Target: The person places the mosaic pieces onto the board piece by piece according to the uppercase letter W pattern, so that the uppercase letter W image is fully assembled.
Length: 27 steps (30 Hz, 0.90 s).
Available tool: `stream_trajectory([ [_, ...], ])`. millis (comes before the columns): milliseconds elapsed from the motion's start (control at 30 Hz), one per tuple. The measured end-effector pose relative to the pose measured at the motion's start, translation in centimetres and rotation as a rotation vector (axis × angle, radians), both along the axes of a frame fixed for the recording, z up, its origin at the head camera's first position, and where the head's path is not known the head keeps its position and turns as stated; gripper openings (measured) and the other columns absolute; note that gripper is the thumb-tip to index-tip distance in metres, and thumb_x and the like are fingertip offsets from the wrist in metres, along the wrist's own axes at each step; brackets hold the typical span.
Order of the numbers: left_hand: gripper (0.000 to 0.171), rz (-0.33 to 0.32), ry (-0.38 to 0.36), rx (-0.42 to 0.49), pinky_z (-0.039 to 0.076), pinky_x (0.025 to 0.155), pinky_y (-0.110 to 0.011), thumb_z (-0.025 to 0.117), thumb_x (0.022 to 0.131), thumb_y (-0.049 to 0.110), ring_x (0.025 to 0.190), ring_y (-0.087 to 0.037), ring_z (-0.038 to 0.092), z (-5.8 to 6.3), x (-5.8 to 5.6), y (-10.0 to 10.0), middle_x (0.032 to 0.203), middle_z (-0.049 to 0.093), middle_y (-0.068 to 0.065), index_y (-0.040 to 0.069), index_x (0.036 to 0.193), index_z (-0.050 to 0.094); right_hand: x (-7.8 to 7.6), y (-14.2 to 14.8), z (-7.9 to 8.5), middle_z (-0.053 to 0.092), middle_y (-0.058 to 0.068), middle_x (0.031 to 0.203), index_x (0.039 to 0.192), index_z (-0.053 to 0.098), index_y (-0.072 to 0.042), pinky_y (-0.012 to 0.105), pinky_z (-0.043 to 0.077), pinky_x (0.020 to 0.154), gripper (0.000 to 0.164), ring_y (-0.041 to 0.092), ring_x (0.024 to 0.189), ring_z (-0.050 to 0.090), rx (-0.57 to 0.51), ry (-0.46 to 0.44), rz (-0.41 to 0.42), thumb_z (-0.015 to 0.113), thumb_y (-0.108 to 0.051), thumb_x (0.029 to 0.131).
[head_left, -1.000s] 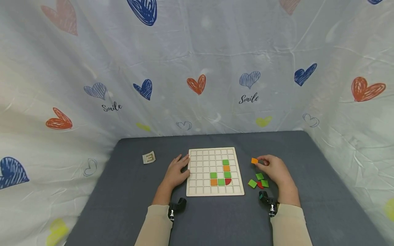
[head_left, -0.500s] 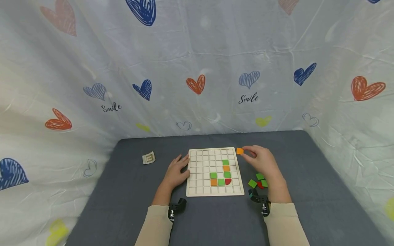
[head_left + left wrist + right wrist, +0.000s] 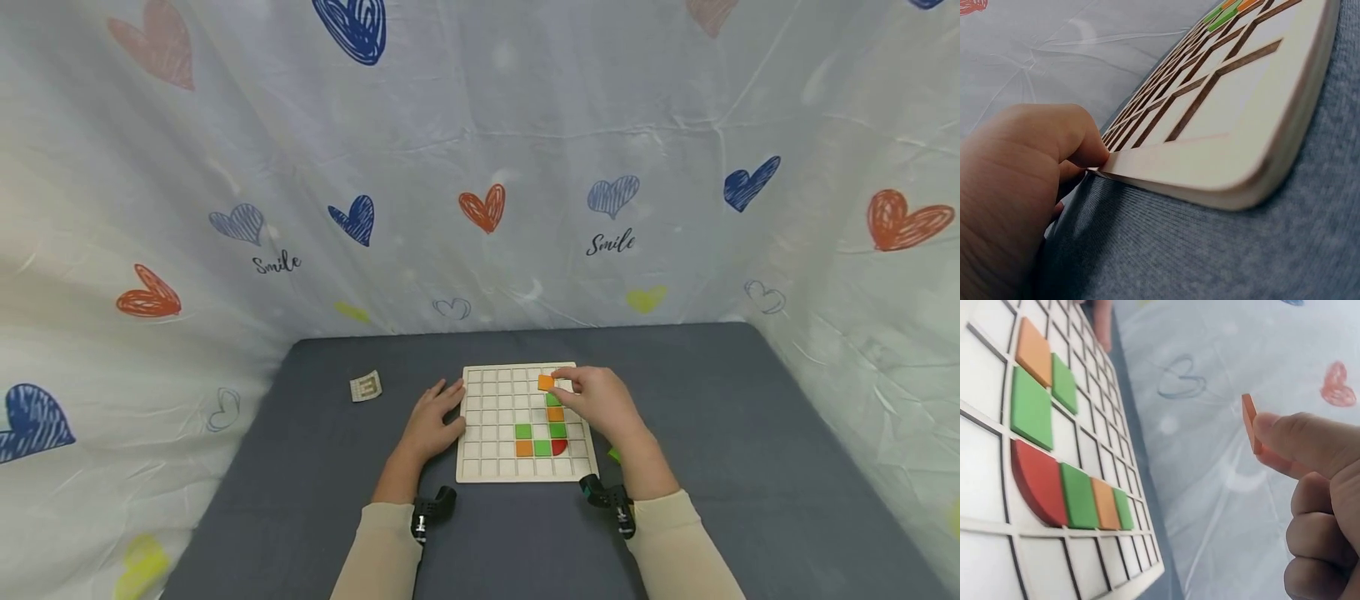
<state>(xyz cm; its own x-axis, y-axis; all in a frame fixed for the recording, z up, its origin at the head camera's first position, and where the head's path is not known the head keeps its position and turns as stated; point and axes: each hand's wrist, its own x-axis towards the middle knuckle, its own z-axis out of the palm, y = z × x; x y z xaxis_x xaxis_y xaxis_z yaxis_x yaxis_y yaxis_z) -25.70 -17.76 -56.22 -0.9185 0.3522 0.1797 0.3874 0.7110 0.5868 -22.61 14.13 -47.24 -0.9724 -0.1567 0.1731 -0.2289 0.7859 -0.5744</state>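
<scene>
My right hand [image 3: 602, 404] pinches an orange square tile [image 3: 546, 382] between thumb and fingers, above the far right part of a pale wooden grid board [image 3: 486, 447]. In the right wrist view the held tile [image 3: 1250, 424] is seen nearly edge-on, apart from the board, with the other fingers curled into the palm. Green and orange square tiles and a red rounded tile [image 3: 559, 447] sit in the board's cells, forming a bent line. At the board's left edge rests my left hand [image 3: 431, 427], fingers spread, with its thumb [image 3: 1091, 147] touching the rim in the left wrist view.
A green tile [image 3: 614, 455] peeks out beside my right forearm, which hides the other loose tiles. On the left of the dark grey table [image 3: 315, 467] lies a small printed paper [image 3: 366, 386]. A curtain [image 3: 480, 125] with heart prints hangs behind the table.
My right hand has carried the orange tile leftward from beside the loose tiles to over the board. The left hand has stayed at the board's edge.
</scene>
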Motion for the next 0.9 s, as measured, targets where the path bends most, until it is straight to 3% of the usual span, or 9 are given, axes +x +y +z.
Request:
stream_trajectory([
  [100,0.059,0.003,-0.002,-0.003,0.012,0.128,-0.053,0.057,0.097,0.024,0.154,-0.032,0.022,0.0,-0.1,0.0,0.161,0.041,-0.003,0.009,0.154,0.049,-0.3,-0.8,-0.4,0.071,0.006,0.091,0.124,0.077,-0.014,0.034,0.049,0.060,0.035,0.020,0.078,0.059,0.053,0.000,0.006,0.077,-0.029,0.092],
  [233,0.060,0.008,-0.007,-0.008,0.012,0.128,-0.052,0.057,0.097,0.024,0.155,-0.030,0.022,-0.1,-0.2,0.0,0.162,0.040,-0.001,0.010,0.154,0.048,-0.6,-1.8,-0.9,0.050,-0.003,0.063,0.124,0.077,-0.016,0.028,0.028,0.050,0.035,0.014,0.058,0.039,0.098,-0.004,0.028,0.077,-0.032,0.093],
  [333,0.060,0.011,-0.006,-0.015,0.012,0.128,-0.051,0.057,0.096,0.024,0.155,-0.029,0.021,0.0,-0.2,0.0,0.162,0.040,0.000,0.011,0.154,0.048,-0.8,-2.4,-1.5,0.049,-0.004,0.060,0.124,0.077,-0.015,0.028,0.028,0.050,0.036,0.014,0.056,0.038,0.118,-0.021,0.049,0.077,-0.031,0.092],
  [467,0.060,0.010,0.003,-0.009,0.012,0.128,-0.052,0.056,0.096,0.024,0.154,-0.031,0.022,0.0,-0.2,0.0,0.161,0.040,-0.001,0.010,0.154,0.049,-0.9,-3.2,-2.2,0.069,-0.002,0.077,0.119,0.079,-0.014,0.029,0.045,0.053,0.032,0.014,0.063,0.052,0.149,-0.026,0.075,0.079,-0.030,0.091],
  [567,0.060,0.005,0.011,-0.001,0.013,0.127,-0.053,0.056,0.095,0.024,0.154,-0.032,0.023,-0.1,-0.2,0.0,0.161,0.041,-0.002,0.009,0.153,0.050,-0.9,-3.7,-2.8,0.076,-0.001,0.094,0.114,0.081,-0.016,0.030,0.053,0.058,0.027,0.012,0.069,0.060,0.155,-0.026,0.094,0.079,-0.030,0.091],
  [733,0.060,0.008,0.002,-0.007,0.012,0.128,-0.052,0.056,0.096,0.025,0.154,-0.032,0.023,-0.3,-0.2,-0.1,0.161,0.041,-0.001,0.009,0.154,0.049,-0.8,-4.2,-3.8,0.077,0.001,0.105,0.113,0.081,-0.016,0.029,0.053,0.058,0.024,0.012,0.075,0.064,0.158,-0.053,0.122,0.076,-0.029,0.093],
  [900,0.060,0.015,-0.004,-0.017,0.012,0.128,-0.051,0.056,0.096,0.026,0.154,-0.030,0.022,-0.5,-0.2,-0.1,0.161,0.040,0.000,0.011,0.154,0.049,-0.6,-4.4,-4.3,0.077,0.003,0.106,0.111,0.082,-0.014,0.030,0.053,0.056,0.022,0.016,0.077,0.067,0.177,-0.054,0.124,0.076,-0.026,0.093],
])
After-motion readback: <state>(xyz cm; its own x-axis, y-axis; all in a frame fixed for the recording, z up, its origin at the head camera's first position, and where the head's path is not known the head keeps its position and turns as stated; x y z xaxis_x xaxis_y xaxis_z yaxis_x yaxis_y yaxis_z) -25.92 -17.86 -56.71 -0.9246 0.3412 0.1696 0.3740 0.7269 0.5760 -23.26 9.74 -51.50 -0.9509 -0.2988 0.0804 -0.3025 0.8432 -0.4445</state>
